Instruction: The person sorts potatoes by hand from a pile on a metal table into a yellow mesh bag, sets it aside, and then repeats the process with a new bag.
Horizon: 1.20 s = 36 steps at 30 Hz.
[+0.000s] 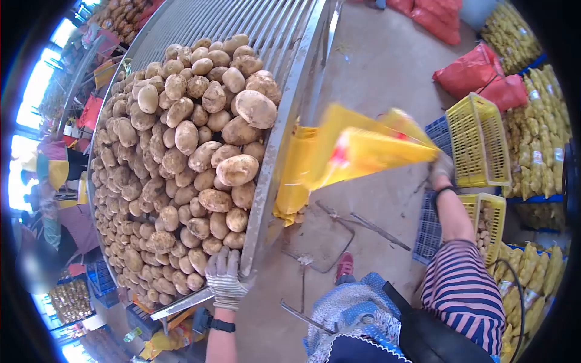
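My left hand, in a striped glove, rests at the lower corner of the slatted metal table, its fingers touching the potatoes heaped there. Out to the right, my right hand is closed on one end of a yellow plastic bag, which stretches leftward through the air and is blurred by motion. Another yellow bag hangs beside the table's right edge, partly behind the held one.
Yellow crates and a blue crate stand at the right, near red sacks and stacked yellow net bags. Metal rods lie on the floor. Other people are at the far left.
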Motion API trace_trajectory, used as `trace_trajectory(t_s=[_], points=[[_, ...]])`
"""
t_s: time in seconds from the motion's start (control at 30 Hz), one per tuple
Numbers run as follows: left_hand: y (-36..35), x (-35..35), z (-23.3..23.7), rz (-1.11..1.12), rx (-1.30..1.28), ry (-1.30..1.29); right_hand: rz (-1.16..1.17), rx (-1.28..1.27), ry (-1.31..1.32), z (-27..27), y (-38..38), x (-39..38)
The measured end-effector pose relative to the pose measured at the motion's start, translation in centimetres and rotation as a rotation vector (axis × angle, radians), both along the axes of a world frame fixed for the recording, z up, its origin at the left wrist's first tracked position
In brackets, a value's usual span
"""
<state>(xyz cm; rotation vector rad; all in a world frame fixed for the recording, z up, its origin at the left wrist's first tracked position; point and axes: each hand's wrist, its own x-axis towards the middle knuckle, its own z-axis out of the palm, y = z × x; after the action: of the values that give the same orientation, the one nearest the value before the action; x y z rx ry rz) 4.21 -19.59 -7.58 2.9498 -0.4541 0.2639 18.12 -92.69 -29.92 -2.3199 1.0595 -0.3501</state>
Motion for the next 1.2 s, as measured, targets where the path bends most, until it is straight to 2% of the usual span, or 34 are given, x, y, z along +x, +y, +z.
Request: trace_trajectory(t_s=[0.03,0.1,0.2,0.23,0.3,0.37,0.4,0.43,0.47,0.5,0.53,0.57,0.6,0.63,0.67,0.7,0.73,0.8,0.83,0.87,0.9,0.93,0.97,1.03,1.07,1.1,1.17,1.2], points=[[-0.2,-0.3,0.1,0.009,-0.008,0.011,-0.341,0.145,-0.512,0.4,-5.8,-3.3],[-0.1,-1.0,-0.1,0.014,-0.033,-0.039,-0.493,0.345,-0.492,12.7,-4.6,-11.7],[0.4,-1.1,-1.2,-0.030,-0.063,-0.184,-0.338,0.352,-0.496,17.1,-3.4,-21.3],[0.6,-1.3,-1.0,-0.013,-0.068,-0.129,-0.290,0.338,-0.454,17.9,-2.4,-23.8],[-0.5,-2.1,0.1,-0.002,-0.076,-0.121,-0.164,0.375,-0.491,21.3,1.8,-28.1],[-2.8,-4.6,1.5,0.160,-0.140,-0.157,0.156,0.116,-0.557,26.1,6.7,-31.6],[-4.6,-6.6,3.4,0.043,-0.164,-0.177,0.258,0.046,-0.578,30.2,11.0,-33.4],[-7.3,-9.5,5.4,-0.057,-0.308,-0.142,0.361,-0.021,-0.583,34.9,15.5,-34.7],[-10.3,-13.2,7.6,-0.151,-0.450,-0.096,0.483,-0.004,-0.677,38.3,19.5,-36.1],[-13.5,-17.2,10.3,-0.280,-0.635,-0.047,0.562,0.110,-0.630,40.0,22.5,-37.9],[-16.1,-21.5,11.2,-0.287,-0.839,0.064,0.672,0.116,-0.574,40.3,25.0,-39.8],[-18.3,-25.6,12.2,-0.266,-0.831,0.075,0.832,0.149,-0.669,44.3,30.0,-42.1],[-20.0,-29.6,13.2,-0.303,-0.712,-0.066,0.927,0.461,-0.667,46.9,34.1,-45.2],[-20.3,-33.2,13.7,-0.332,-0.583,-0.200,1.155,0.416,-0.878,46.2,37.2,-47.1],[-18.9,-36.2,13.8,-0.290,-0.558,-0.188,1.329,0.533,-0.857,46.7,40.2,-49.7],[-16.6,-39.0,13.6,-0.164,-0.834,-0.150,1.508,0.656,-0.840,47.6,42.3,-52.4],[-13.8,-41.5,13.5,-0.030,-1.104,-0.134,1.541,0.712,-0.848,48.2,43.3,-54.6],[-8.5,-46.7,14.6,0.247,-1.639,-0.169,1.789,0.884,-0.855,49.4,45.2,-57.6],[-9.0,-48.6,21.2,0.288,-1.703,-0.351,1.717,0.832,-0.870,48.7,45.8,-58.5],[-6.3,-50.7,21.8,0.356,-1.643,-0.448,1.655,0.777,-0.879,47.1,46.2,-58.7],[-3.6,-53.9,21.6,0.423,-1.587,-0.556,1.491,1.000,-0.627,45.0,46.8,-60.1],[-2.0,-56.9,21.2,0.478,-1.562,-0.646,1.326,1.359,-0.507,43.2,48.0,-60.7],[-0.5,-59.9,20.5,0.527,-1.545,-0.673,1.419,1.387,-0.456,42.4,49.8,-61.8],[1.3,-65.6,18.8,0.626,-1.527,-0.763,1.360,1.483,-0.164,41.1,53.2,-64.3],[1.6,-67.7,17.9,0.638,-1.588,-0.794,1.420,1.483,-0.117,39.7,54.9,-65.6],[0.2,-64.1,18.9,0.682,-1.636,-0.783,1.524,1.442,0.019,39.3,55.2,-61.3],[0.1,-65.3,18.7,0.749,-1.628,-0.818,1.674,1.363,0.150,39.1,57.0,-60.3],[0.5,-65.5,18.6,0.785,-1.627,-0.791,1.634,1.485,0.550,39.3,57.9,-59.3]])
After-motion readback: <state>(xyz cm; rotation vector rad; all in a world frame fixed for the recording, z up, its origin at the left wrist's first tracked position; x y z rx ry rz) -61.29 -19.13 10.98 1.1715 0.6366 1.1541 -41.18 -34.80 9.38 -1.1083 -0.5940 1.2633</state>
